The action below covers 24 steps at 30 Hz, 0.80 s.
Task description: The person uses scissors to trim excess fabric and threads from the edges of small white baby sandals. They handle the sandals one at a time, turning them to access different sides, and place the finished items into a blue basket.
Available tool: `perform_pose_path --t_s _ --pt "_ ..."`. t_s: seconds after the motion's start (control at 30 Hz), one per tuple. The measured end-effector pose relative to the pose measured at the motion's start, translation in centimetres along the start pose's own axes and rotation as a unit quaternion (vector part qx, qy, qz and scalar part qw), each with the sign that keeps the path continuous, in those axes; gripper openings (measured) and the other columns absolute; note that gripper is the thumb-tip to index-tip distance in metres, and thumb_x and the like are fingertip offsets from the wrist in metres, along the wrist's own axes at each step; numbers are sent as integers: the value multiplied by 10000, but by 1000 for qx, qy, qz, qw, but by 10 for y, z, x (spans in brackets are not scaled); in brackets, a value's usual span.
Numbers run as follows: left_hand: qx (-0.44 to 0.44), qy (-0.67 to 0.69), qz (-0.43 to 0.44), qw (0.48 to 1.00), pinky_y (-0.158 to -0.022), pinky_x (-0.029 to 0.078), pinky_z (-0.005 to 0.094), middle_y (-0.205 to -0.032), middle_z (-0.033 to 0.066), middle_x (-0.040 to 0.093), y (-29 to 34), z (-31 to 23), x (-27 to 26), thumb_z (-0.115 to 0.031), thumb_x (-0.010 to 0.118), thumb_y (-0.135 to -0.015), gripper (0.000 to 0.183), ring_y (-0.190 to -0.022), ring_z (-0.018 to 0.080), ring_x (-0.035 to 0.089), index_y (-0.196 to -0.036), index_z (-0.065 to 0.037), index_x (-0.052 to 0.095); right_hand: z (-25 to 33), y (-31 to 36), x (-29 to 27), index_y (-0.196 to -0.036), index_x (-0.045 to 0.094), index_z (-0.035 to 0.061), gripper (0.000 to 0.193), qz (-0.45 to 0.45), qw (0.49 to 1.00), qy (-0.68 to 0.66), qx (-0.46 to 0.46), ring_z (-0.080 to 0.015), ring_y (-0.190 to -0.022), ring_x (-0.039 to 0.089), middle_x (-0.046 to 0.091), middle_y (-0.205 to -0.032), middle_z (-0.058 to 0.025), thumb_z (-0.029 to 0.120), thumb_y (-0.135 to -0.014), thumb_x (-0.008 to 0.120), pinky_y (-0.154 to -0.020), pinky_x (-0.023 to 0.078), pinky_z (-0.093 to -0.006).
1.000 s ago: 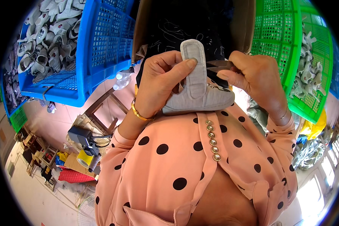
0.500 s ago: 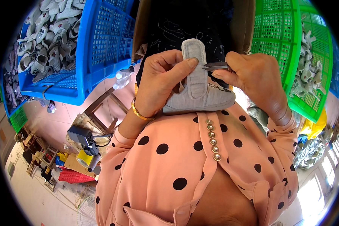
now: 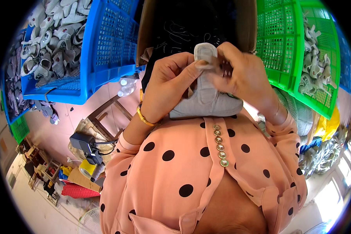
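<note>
A small grey cloth shoe [image 3: 210, 106] with a stitched, rounded strap [image 3: 205, 50] is held in front of my chest, its toe to the right. My left hand [image 3: 165, 84] is closed on it, thumb and fingers pinching the strap partway up. My right hand [image 3: 247, 74] is at the strap's right side, its fingers bent and smeared by motion. The small metal thread snips seen in it a moment ago are now mostly hidden among the fingers; only a dark blur shows there.
Left stands a blue crate [image 3: 84, 78] heaped with small grey shoes [image 3: 56, 43]. A green crate [image 3: 279, 43] with more shoes is on the right. Ahead lies dark cloth [image 3: 179, 23] with loose threads, between cardboard sides [image 3: 246, 23]. A wooden stool [image 3: 105, 117] stands at lower left.
My right hand has moved left and up onto the strap, and the snips' blades no longer show clearly. My left hand and the shoe have barely moved.
</note>
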<state>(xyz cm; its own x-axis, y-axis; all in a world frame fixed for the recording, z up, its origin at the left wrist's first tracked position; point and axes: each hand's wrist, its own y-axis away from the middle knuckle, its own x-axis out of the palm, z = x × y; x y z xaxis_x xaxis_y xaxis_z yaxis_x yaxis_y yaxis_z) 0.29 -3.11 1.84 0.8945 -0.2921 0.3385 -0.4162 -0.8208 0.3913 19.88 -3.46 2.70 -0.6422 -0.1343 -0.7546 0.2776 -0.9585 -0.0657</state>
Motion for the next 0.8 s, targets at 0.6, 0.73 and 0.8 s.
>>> perform_pose_path --t_s 0.6,0.73,0.8 --pt "429 -343 20 835 -514 431 210 -728 35 633 -19 9 21 -85 665 -854 124 -598 112 567 -944 1 668 -58 59 0 -947 614 -13 340 6 882 -412 231 -68 -517 490 589 -629 -33 320 -960 546 -485 349 -194" --pt "566 -453 87 683 -609 524 270 -888 54 681 -27 33 24 -99 714 -715 283 -726 214 642 -993 -56 678 -71 60 27 -876 625 -7 310 -62 780 -547 296 1 -436 276 677 -732 -101 297 -925 596 -380 175 -200" --pt "585 -472 114 650 -657 547 286 -966 56 670 -26 53 22 -104 716 -667 349 -757 214 646 -1011 -63 666 -73 58 34 -872 626 10 259 -84 791 -534 286 5 -440 290 671 -720 -78 261 -929 591 -382 179 -198"
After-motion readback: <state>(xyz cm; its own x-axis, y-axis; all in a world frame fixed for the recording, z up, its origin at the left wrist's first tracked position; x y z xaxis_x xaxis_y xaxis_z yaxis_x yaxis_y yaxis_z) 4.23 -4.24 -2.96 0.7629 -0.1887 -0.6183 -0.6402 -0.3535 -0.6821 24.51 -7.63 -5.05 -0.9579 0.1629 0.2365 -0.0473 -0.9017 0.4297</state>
